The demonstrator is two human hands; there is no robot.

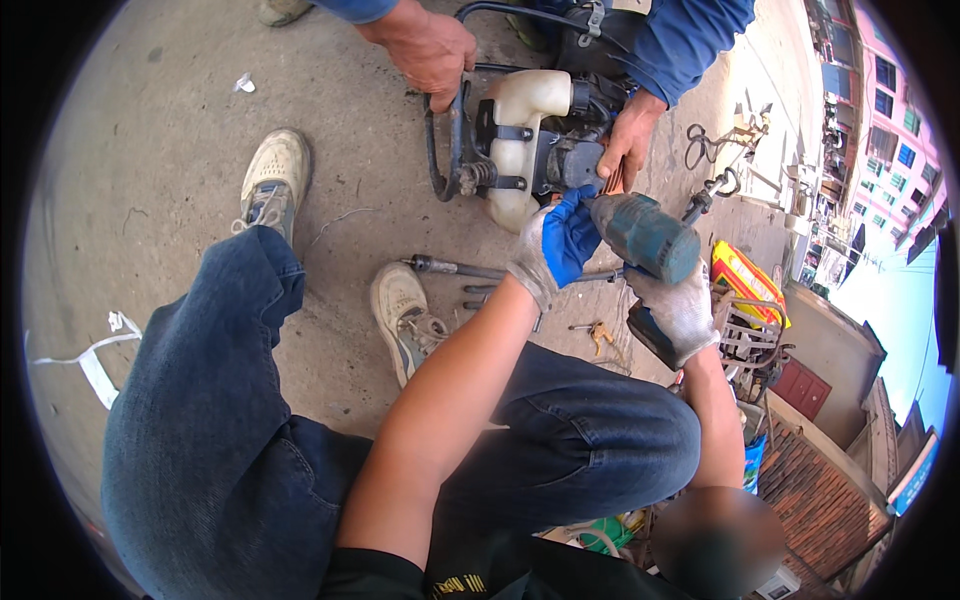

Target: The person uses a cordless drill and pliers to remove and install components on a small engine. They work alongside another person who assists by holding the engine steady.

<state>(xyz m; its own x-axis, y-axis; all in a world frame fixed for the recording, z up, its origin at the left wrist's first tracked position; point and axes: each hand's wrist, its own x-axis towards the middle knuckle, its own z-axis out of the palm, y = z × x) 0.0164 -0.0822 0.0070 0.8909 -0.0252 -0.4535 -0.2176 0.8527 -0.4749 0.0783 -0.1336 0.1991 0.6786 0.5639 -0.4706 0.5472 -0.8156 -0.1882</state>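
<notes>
Power driver: teal body point(645, 237), right of centre, nose toward the engine point(570, 160) at the far side; likely dense and top-heavy, best held round its handle
Right grip: gloved right hand point(678, 310) wrapped round the driver's handle, above a dark battery base point(652, 338)
Left grip: gloved left hand point(560, 240), fingers gathered beside the driver's nose; cannot tell whether they pinch anything
Engine: compact and probably heavy, with hard edges; the metal body or frame should bear a hold better than the tank
Tank: cloudy white plastic point(515, 160), rounded and smooth, probably light and a little slippery
Frame: bent black tube point(430, 150), stiff-looking, gripped by a co-worker's hand point(430, 55); the co-worker's other hand point(630, 140) rests on the engine's right side
Gloves: pale knit, the left with a blue coating, likely grippy
Ground: rough grey concrete point(180, 130)
Shaft: slim dark metal rod point(480, 270), lying nearer than the engine, likely rigid
</notes>
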